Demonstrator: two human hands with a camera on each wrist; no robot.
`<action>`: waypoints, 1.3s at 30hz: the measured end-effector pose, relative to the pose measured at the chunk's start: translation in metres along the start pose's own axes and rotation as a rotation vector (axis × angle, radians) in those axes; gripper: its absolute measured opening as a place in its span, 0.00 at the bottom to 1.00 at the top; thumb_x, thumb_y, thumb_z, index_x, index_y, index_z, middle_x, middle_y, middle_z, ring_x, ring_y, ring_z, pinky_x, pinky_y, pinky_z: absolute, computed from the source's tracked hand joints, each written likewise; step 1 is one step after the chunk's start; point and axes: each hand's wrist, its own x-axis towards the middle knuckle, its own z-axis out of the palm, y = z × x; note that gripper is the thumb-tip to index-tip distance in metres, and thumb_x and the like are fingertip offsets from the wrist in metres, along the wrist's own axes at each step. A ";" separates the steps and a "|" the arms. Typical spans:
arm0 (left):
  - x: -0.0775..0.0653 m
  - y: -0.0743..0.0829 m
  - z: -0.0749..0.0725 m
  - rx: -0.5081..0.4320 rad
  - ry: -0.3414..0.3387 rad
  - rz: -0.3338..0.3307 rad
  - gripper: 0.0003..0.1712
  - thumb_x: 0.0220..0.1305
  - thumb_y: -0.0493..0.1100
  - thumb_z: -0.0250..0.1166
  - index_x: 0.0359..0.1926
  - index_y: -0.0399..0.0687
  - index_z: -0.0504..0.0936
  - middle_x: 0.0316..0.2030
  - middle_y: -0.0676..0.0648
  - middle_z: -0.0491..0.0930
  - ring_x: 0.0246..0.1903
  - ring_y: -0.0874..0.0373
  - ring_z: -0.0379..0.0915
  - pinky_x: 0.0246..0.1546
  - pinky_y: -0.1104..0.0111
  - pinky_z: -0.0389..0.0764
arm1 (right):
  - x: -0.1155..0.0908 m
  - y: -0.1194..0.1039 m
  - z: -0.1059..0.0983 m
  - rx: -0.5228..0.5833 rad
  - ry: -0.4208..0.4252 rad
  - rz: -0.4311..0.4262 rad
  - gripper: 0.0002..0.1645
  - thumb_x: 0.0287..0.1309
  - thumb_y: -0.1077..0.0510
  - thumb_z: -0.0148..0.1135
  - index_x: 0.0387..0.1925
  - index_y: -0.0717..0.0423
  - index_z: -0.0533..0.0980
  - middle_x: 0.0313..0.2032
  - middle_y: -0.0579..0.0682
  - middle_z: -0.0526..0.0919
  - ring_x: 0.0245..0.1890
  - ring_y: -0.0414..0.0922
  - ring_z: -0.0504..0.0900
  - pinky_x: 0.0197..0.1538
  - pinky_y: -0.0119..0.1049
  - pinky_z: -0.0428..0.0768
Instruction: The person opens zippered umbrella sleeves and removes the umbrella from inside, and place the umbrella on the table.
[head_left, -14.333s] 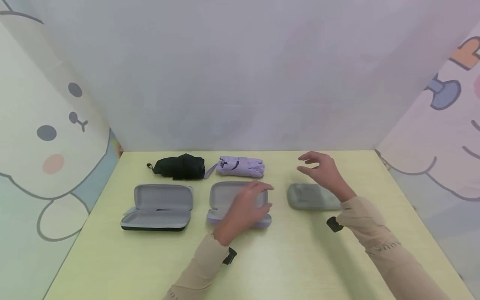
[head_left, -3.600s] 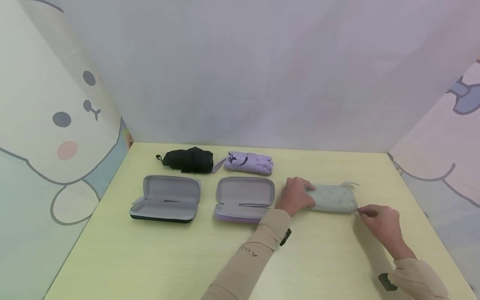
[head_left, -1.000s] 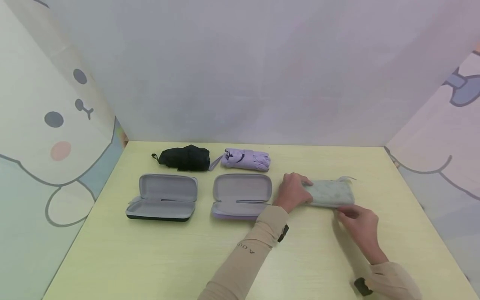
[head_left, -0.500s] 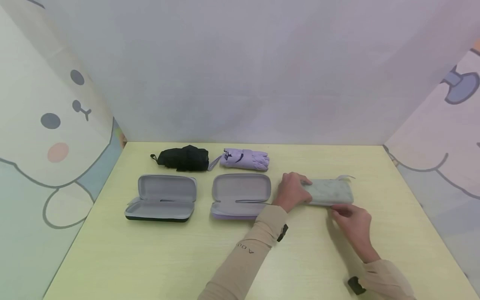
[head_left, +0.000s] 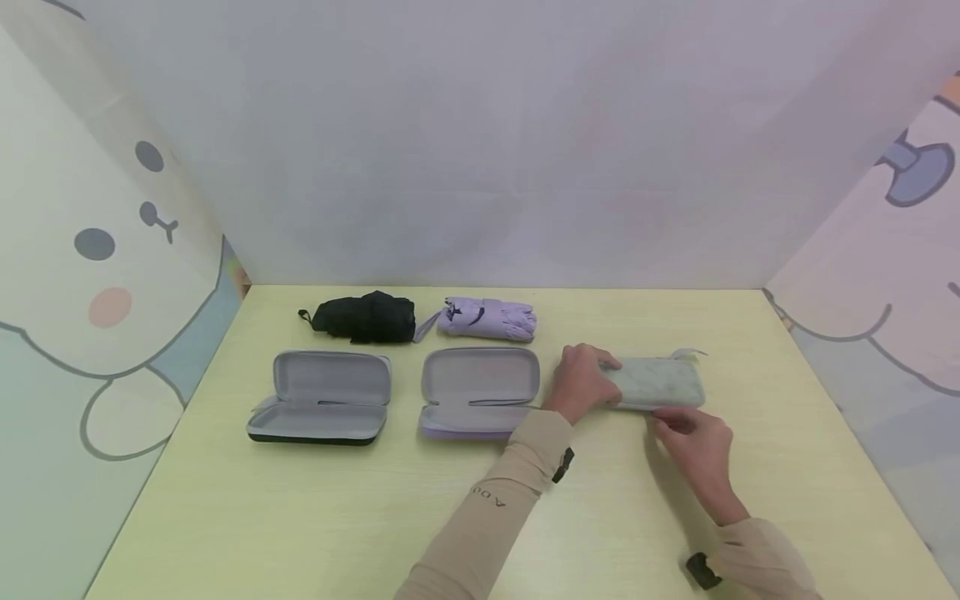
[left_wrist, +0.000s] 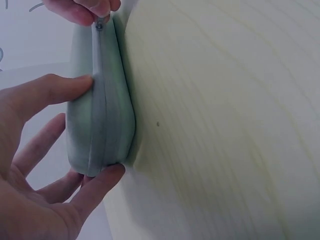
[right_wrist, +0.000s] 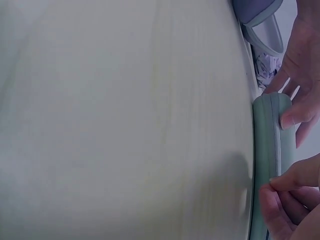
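Note:
A pale green zip case (head_left: 656,383) lies on the table at the right, its lid down over its base. My left hand (head_left: 585,383) grips the case's left end; in the left wrist view the thumb (left_wrist: 75,88) presses beside the zip and the fingers wrap round the end. Along the front side, my right hand (head_left: 697,446) pinches the zip pull (left_wrist: 99,24) between thumb and forefinger. The right wrist view shows the zip's tracks (right_wrist: 276,135) together between the two hands. A pale strap (head_left: 686,353) sticks out behind the case.
Left of the green case a purple case (head_left: 472,421) stands with its lid up, grey inside. Further left is a black case (head_left: 322,421), also with its lid up. Behind them lie a black folded umbrella (head_left: 365,317) and a lilac one (head_left: 487,319). A curtain wall closes the back.
My left hand has gone from the purple case to the green one's left end. My right hand has drawn the zip pull leftward from the right corner along the front.

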 end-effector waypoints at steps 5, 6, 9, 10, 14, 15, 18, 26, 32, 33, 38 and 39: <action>0.000 0.000 0.000 -0.006 0.002 0.009 0.27 0.25 0.33 0.75 0.34 0.61 0.89 0.41 0.57 0.81 0.43 0.56 0.68 0.21 0.74 0.71 | 0.000 -0.002 0.003 -0.002 -0.006 -0.016 0.04 0.47 0.69 0.67 0.29 0.64 0.84 0.28 0.58 0.85 0.22 0.18 0.73 0.27 0.17 0.72; 0.000 0.000 0.001 -0.005 0.002 0.010 0.27 0.25 0.34 0.75 0.34 0.61 0.89 0.41 0.57 0.81 0.43 0.56 0.68 0.22 0.74 0.71 | 0.000 -0.003 0.003 0.002 -0.007 -0.019 0.04 0.47 0.69 0.67 0.29 0.65 0.84 0.28 0.58 0.85 0.22 0.18 0.73 0.27 0.17 0.72; 0.000 0.000 0.000 -0.007 0.004 0.014 0.27 0.25 0.34 0.75 0.34 0.61 0.89 0.42 0.57 0.82 0.44 0.55 0.69 0.22 0.74 0.71 | -0.001 -0.006 0.004 0.012 -0.014 -0.017 0.05 0.47 0.69 0.67 0.29 0.65 0.84 0.28 0.59 0.85 0.23 0.18 0.73 0.27 0.17 0.72; 0.000 -0.001 0.000 -0.009 0.003 0.014 0.27 0.25 0.34 0.75 0.35 0.60 0.89 0.42 0.57 0.82 0.44 0.55 0.69 0.22 0.74 0.71 | -0.001 -0.007 0.004 0.016 -0.017 -0.015 0.05 0.47 0.69 0.66 0.29 0.65 0.84 0.28 0.59 0.85 0.23 0.18 0.73 0.27 0.17 0.72; -0.001 -0.001 0.000 -0.012 0.003 0.008 0.27 0.26 0.34 0.75 0.35 0.61 0.89 0.42 0.57 0.81 0.44 0.55 0.68 0.22 0.73 0.71 | -0.002 -0.010 0.007 0.027 -0.024 -0.005 0.05 0.46 0.70 0.67 0.29 0.65 0.83 0.27 0.59 0.85 0.22 0.18 0.73 0.27 0.17 0.72; -0.001 -0.001 0.000 -0.012 0.003 0.006 0.27 0.26 0.34 0.75 0.35 0.61 0.89 0.42 0.57 0.81 0.44 0.55 0.68 0.22 0.73 0.71 | -0.002 -0.011 0.008 0.032 -0.024 -0.006 0.05 0.46 0.70 0.67 0.29 0.65 0.84 0.27 0.59 0.85 0.22 0.18 0.73 0.27 0.17 0.72; -0.001 0.000 -0.001 -0.005 0.005 0.006 0.27 0.26 0.34 0.75 0.35 0.61 0.89 0.42 0.57 0.81 0.44 0.55 0.68 0.22 0.73 0.71 | -0.002 -0.012 0.011 0.040 -0.027 -0.018 0.04 0.46 0.70 0.67 0.28 0.65 0.84 0.27 0.59 0.85 0.23 0.19 0.74 0.28 0.17 0.73; 0.000 0.000 -0.001 0.016 0.007 0.024 0.26 0.26 0.35 0.75 0.35 0.61 0.89 0.42 0.57 0.82 0.43 0.55 0.69 0.24 0.74 0.70 | -0.001 -0.015 0.017 0.037 -0.018 -0.045 0.04 0.44 0.71 0.68 0.27 0.64 0.84 0.26 0.57 0.85 0.23 0.23 0.75 0.27 0.17 0.72; 0.001 -0.001 -0.001 0.019 0.001 0.017 0.25 0.27 0.36 0.75 0.35 0.61 0.89 0.42 0.56 0.82 0.42 0.54 0.69 0.23 0.73 0.70 | -0.002 -0.018 0.019 0.040 -0.023 -0.071 0.04 0.45 0.70 0.68 0.26 0.63 0.84 0.25 0.56 0.85 0.23 0.26 0.77 0.29 0.16 0.72; 0.000 -0.001 -0.001 0.018 0.002 0.018 0.25 0.27 0.36 0.75 0.35 0.60 0.89 0.42 0.56 0.81 0.42 0.54 0.68 0.23 0.73 0.70 | -0.002 -0.018 0.019 0.040 -0.021 -0.076 0.04 0.44 0.70 0.68 0.26 0.63 0.84 0.25 0.56 0.85 0.23 0.26 0.77 0.29 0.16 0.72; -0.005 -0.002 0.001 0.088 0.030 0.054 0.25 0.29 0.40 0.78 0.37 0.60 0.88 0.40 0.54 0.80 0.40 0.56 0.68 0.27 0.74 0.70 | -0.001 -0.015 0.019 0.037 -0.019 -0.095 0.03 0.43 0.70 0.68 0.26 0.65 0.83 0.25 0.55 0.85 0.23 0.21 0.75 0.28 0.17 0.72; -0.006 -0.001 0.001 0.126 0.036 0.066 0.25 0.29 0.42 0.78 0.38 0.61 0.88 0.40 0.54 0.79 0.40 0.57 0.68 0.28 0.75 0.70 | 0.000 -0.014 0.018 0.032 -0.020 -0.097 0.04 0.43 0.70 0.69 0.26 0.65 0.83 0.24 0.55 0.85 0.23 0.21 0.75 0.28 0.17 0.72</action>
